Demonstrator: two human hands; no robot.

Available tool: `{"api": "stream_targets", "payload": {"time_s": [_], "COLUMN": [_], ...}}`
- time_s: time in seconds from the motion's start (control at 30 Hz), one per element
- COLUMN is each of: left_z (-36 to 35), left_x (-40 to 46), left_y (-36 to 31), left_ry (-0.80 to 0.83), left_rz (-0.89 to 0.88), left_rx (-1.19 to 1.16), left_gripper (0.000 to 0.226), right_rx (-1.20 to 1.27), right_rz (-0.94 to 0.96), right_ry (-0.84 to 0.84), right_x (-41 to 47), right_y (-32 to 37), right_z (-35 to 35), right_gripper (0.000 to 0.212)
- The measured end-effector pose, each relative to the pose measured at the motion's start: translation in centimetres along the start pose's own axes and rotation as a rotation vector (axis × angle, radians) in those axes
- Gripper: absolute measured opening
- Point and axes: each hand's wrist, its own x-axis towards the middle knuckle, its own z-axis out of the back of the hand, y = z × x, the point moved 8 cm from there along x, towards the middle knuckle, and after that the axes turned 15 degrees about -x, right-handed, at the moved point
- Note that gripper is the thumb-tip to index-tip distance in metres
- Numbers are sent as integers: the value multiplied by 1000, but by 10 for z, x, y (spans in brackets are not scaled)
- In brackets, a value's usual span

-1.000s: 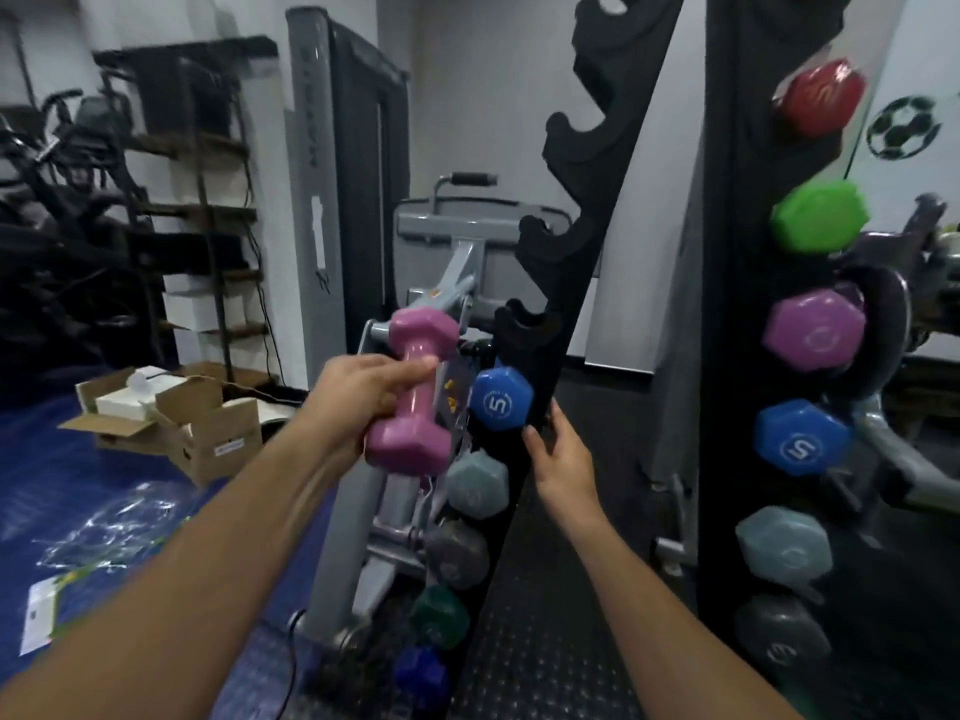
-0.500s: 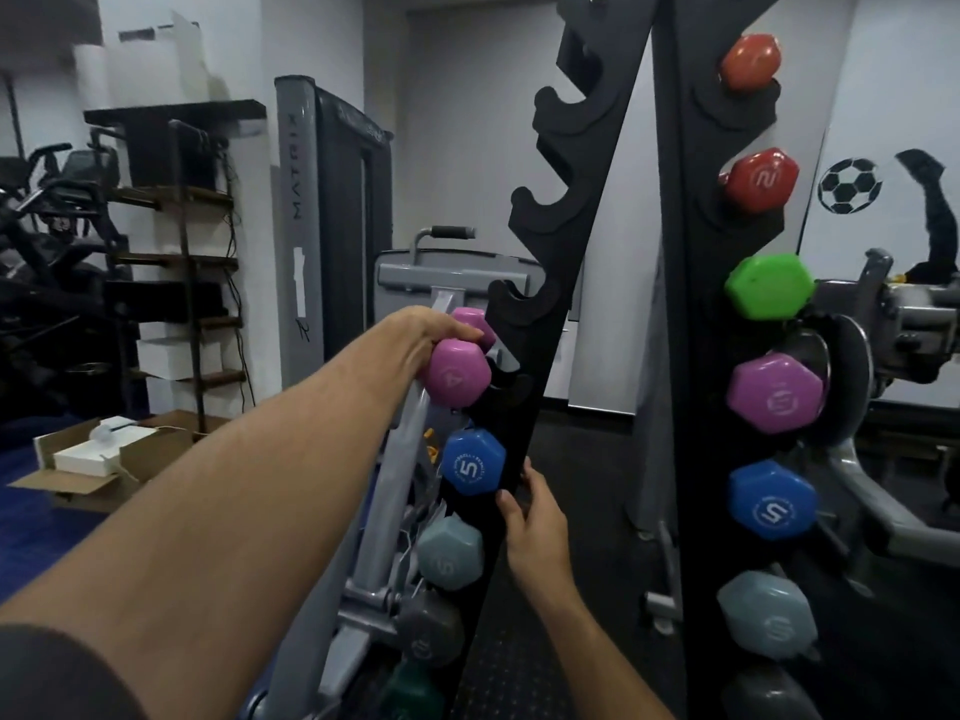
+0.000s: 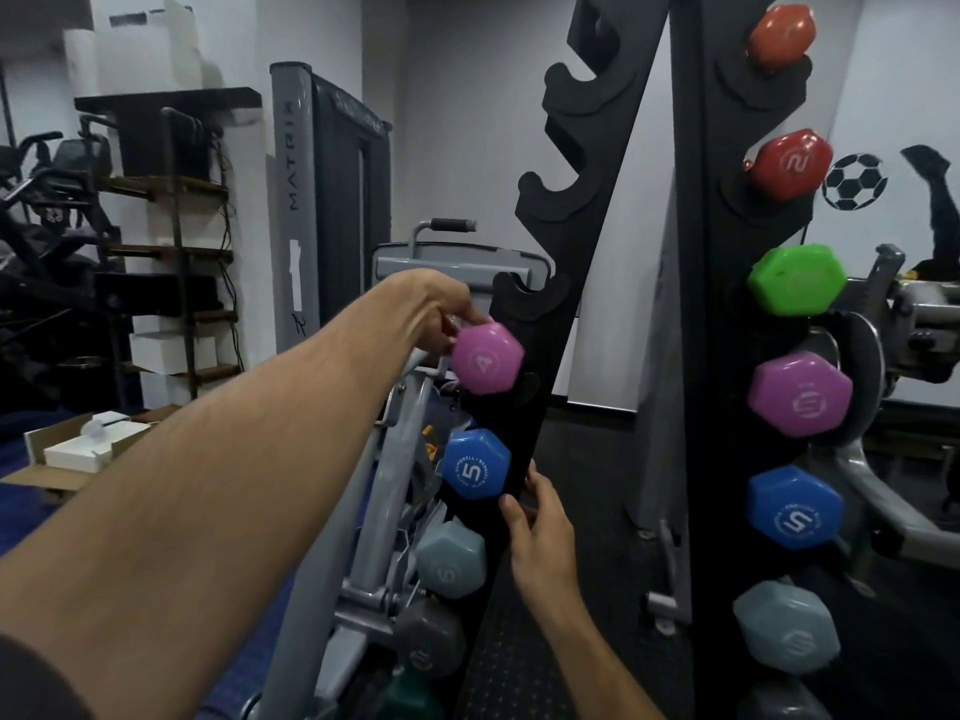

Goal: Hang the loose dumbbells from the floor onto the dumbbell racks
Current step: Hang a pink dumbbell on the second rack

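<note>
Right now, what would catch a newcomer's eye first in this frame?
The left hand at centre, holding a pink dumbbell in a slot of the near black rack, above a blue dumbbell. The right hand rests against that rack lower down. On the right, a second rack carries a bright column of dumbbells.

Left hand (image 3: 436, 317) on pink dumbbell (image 3: 485, 358)

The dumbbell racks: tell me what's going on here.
A person is racking dumbbells. Their left hand holds the pink dumbbell at a slot of the left rack, just above the blue dumbbell. Their right hand rests on the rack's edge lower down. The slots above are unfilled; the right rack holds a column of dumbbells.
</note>
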Motion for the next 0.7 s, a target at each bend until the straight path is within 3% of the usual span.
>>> {"api": "stream_targets", "payload": {"time_s": [0.1, 0.37, 0.7], "left_z": [-7, -8, -9], "left_x": [-1, 3, 1], "left_y": [2, 17, 24], "left_ry": [56, 26, 131], "left_rz": [0, -206, -264], "left_rx": [-20, 40, 43], "left_gripper": [15, 13, 13], "right_rx": [3, -10, -76], "right_rz": [3, -14, -1], "right_ry": [7, -13, -29], "right_x": [0, -1, -1], "right_y": [-1, 2, 1], "right_z": [0, 0, -1], "right_gripper": [53, 52, 53]}}
